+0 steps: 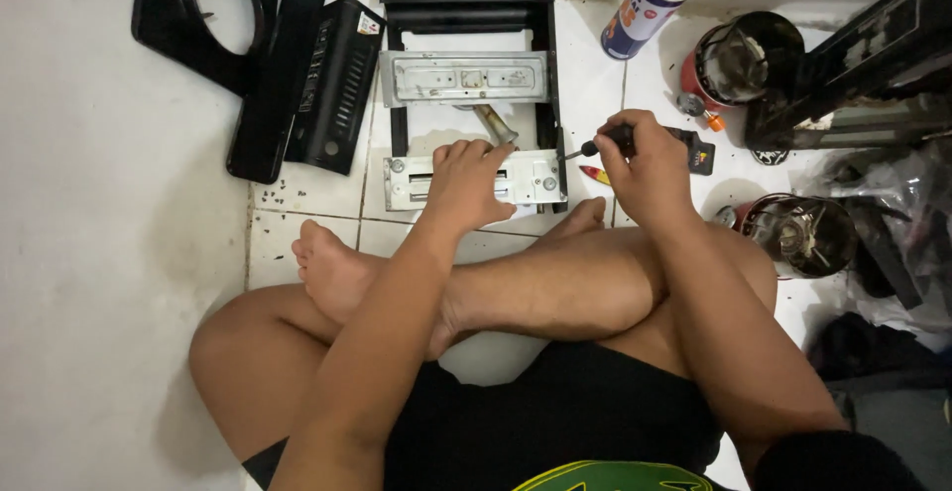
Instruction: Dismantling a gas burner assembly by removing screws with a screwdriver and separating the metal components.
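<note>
Hands at a stripped stove frame (466, 25) on the tiled floor (307, 193).
Left hand (464, 182) presses flat, fingers spread, on the metal bracket (535, 179); right hand (645, 164) is clamped on a screwdriver (595, 145), tip at the bracket's right end.

The stove frame (466, 15) is matt black painted metal; its two crossplates (464, 76) are dull grey, bare sheet metal. Left of the frame lies a glossy black panel (332, 84). Right of it stands a shiny metal spray can (650, 0). White glazed tiles (585, 64) lie beneath the frame.
</note>
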